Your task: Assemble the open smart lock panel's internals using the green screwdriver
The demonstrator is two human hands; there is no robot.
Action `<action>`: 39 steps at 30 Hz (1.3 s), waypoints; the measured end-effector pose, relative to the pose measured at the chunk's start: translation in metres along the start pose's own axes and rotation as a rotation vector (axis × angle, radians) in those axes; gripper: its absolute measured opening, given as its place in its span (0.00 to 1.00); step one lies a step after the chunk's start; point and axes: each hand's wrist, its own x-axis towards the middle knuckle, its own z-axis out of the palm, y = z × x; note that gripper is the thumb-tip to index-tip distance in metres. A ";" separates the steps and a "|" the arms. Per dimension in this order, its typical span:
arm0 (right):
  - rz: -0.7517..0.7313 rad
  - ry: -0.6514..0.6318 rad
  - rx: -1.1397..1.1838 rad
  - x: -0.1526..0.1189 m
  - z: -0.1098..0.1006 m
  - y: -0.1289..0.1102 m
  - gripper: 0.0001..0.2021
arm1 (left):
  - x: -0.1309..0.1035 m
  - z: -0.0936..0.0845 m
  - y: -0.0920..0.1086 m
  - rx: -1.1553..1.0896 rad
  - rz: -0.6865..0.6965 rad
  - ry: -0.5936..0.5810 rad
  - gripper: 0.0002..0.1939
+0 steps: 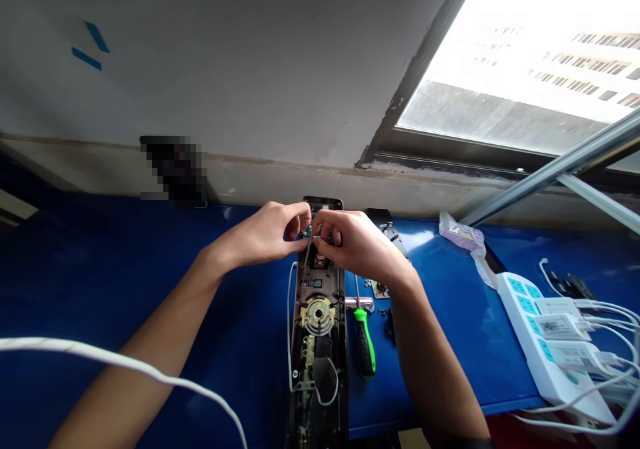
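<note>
Evidently the fiddly part is in hand: from where I stand, both hands are meeting over the upper end of an opened electronic lock housing (329,282), as it looks to be, lying lengthwise on the blue tabletop (240,342). The left hand (273,232) and right hand (357,239) have their fingers curled and thumbs brought close together, near a thin grey lead (308,255); whether either one actually pinches it I cannot tell, as the fingers cover the spot. I'd judge this to be fine wiring work, and such a move calls for light, steady fingertips and no tug on the lead. Lower down, a round metal hub (319,314) and a looped white wire (328,403) lie exposed. A green-and-black screwdriver (366,349) rests just to the right of the housing.

As for writing, I can read none: the white chargers (560,327) in the power strip (515,295) bear print too small to make out, and the plastic packet (463,232) gives up no brand.
</note>
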 end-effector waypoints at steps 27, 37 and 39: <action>-0.111 -0.065 -0.102 -0.004 -0.010 0.003 0.05 | -0.003 -0.009 -0.037 -0.135 -0.175 -0.428 0.10; -0.229 -0.123 -0.044 0.003 0.002 0.007 0.13 | -0.023 -0.040 -0.015 -0.465 -0.082 -0.281 0.19; -0.264 -0.131 -0.054 0.005 0.006 0.008 0.11 | -0.023 -0.039 -0.014 -0.457 -0.073 -0.266 0.18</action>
